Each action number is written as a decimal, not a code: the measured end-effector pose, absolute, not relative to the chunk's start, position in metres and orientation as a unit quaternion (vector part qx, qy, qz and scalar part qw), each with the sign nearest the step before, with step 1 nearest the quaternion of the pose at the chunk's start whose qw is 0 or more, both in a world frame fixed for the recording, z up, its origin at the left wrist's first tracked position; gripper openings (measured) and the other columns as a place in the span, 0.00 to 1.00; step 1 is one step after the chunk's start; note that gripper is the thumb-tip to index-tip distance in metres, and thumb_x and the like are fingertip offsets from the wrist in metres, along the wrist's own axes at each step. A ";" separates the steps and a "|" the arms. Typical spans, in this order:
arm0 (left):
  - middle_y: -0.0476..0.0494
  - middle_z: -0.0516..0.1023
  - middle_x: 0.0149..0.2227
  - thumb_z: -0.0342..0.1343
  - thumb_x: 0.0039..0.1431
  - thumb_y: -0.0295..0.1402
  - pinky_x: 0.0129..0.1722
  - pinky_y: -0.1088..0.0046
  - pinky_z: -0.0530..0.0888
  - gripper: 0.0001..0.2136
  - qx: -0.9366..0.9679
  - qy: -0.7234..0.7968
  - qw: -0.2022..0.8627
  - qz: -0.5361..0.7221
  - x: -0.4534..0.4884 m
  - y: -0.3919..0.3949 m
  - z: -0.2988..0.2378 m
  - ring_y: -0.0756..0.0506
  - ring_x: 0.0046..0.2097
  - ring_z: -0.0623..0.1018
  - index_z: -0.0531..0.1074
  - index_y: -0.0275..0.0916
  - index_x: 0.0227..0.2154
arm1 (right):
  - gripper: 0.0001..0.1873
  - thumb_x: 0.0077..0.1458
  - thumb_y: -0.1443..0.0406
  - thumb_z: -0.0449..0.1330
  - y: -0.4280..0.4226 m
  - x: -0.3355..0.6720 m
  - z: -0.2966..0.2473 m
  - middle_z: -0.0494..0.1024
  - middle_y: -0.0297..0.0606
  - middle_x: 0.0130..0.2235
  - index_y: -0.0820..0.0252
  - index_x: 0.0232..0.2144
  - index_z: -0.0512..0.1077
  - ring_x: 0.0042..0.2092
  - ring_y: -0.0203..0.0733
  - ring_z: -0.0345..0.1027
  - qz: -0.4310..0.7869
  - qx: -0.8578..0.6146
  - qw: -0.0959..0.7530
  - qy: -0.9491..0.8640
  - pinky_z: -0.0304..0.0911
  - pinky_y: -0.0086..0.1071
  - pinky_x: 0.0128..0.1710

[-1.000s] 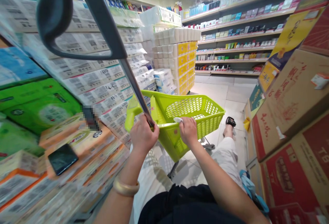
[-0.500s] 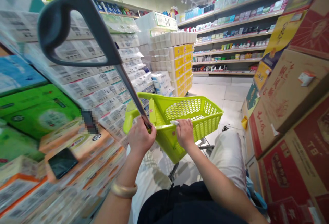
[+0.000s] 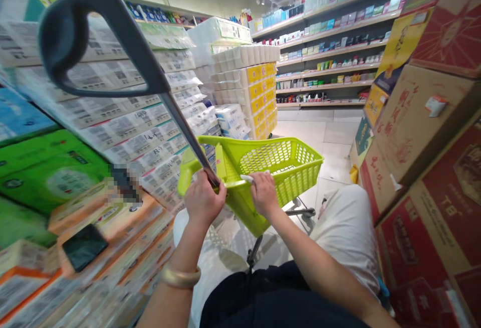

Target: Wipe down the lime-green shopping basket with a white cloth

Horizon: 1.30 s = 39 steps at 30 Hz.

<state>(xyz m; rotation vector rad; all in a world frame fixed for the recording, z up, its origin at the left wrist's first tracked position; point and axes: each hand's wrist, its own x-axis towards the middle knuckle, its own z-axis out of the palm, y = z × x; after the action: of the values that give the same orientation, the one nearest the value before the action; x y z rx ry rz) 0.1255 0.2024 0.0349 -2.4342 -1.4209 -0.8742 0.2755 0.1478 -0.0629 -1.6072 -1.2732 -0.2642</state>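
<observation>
Advanced since the earlier frame: the white trouser leg (image 3: 347, 232), now closer beneath the lime-green wheeled shopping basket (image 3: 270, 160), which stands in the aisle ahead of the person. The left hand (image 3: 205, 197) is closed around the metal handle pole (image 3: 188, 137). The right hand (image 3: 264, 193) is closed on the basket rim (image 3: 229, 183), a small white item (image 3: 246, 178) showing at its fingers. Left: stacked tissue packs (image 3: 124, 132) bearing a smartphone (image 3: 84, 248). Right: cardboard cartons (image 3: 424, 132).
</observation>
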 end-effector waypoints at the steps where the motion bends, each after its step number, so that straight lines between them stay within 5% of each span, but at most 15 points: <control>1: 0.43 0.78 0.31 0.51 0.53 0.41 0.37 0.63 0.72 0.12 -0.821 -0.480 0.095 -0.296 0.126 0.203 0.035 0.37 0.36 0.79 0.63 0.40 0.38 | 0.14 0.58 0.70 0.49 0.147 0.284 -0.067 0.75 0.42 0.43 0.58 0.43 0.70 0.49 0.47 0.63 -0.117 -0.684 0.514 -0.504 0.49 0.46 0.60; 10: 0.43 0.78 0.31 0.53 0.53 0.40 0.38 0.64 0.72 0.12 -0.827 -0.461 0.078 -0.312 0.129 0.205 0.036 0.38 0.37 0.79 0.63 0.41 0.37 | 0.11 0.54 0.69 0.44 0.133 0.287 -0.042 0.71 0.38 0.32 0.57 0.30 0.65 0.38 0.43 0.63 -0.127 -0.595 0.607 -0.512 0.58 0.37 0.44; 17: 0.44 0.78 0.30 0.53 0.52 0.39 0.38 0.64 0.72 0.11 -0.832 -0.444 0.077 -0.324 0.127 0.204 0.035 0.38 0.37 0.80 0.61 0.41 0.37 | 0.07 0.57 0.63 0.54 0.153 0.269 -0.031 0.74 0.39 0.36 0.57 0.34 0.70 0.41 0.44 0.66 -0.072 -0.689 0.502 -0.518 0.56 0.35 0.44; 22: 0.43 0.78 0.31 0.52 0.52 0.41 0.38 0.63 0.72 0.14 -0.831 -0.451 0.079 -0.317 0.126 0.206 0.035 0.37 0.37 0.79 0.61 0.40 0.39 | 0.12 0.62 0.63 0.52 0.160 0.244 -0.026 0.78 0.37 0.41 0.57 0.46 0.69 0.43 0.42 0.69 -0.048 -0.629 0.496 -0.596 0.57 0.33 0.46; 30: 0.44 0.77 0.31 0.53 0.52 0.40 0.37 0.63 0.72 0.13 -0.827 -0.456 0.070 -0.322 0.125 0.202 0.036 0.38 0.36 0.79 0.62 0.41 0.39 | 0.12 0.64 0.61 0.51 0.138 0.283 -0.056 0.76 0.44 0.44 0.59 0.37 0.72 0.48 0.48 0.65 -0.123 -0.735 0.490 -0.452 0.52 0.41 0.51; 39: 0.43 0.77 0.31 0.53 0.52 0.40 0.38 0.64 0.72 0.13 -0.830 -0.443 0.080 -0.330 0.126 0.196 0.034 0.38 0.36 0.79 0.62 0.41 0.38 | 0.13 0.65 0.63 0.48 0.138 0.245 -0.046 0.75 0.38 0.47 0.55 0.47 0.69 0.50 0.43 0.64 -0.118 -0.612 0.517 -0.586 0.54 0.37 0.53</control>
<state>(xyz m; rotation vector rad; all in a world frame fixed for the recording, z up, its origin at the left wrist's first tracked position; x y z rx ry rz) 0.1256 0.1963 0.0339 -2.4813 -1.3264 -0.9872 0.2448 0.1378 -0.0457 -1.4699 -1.4064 -0.2831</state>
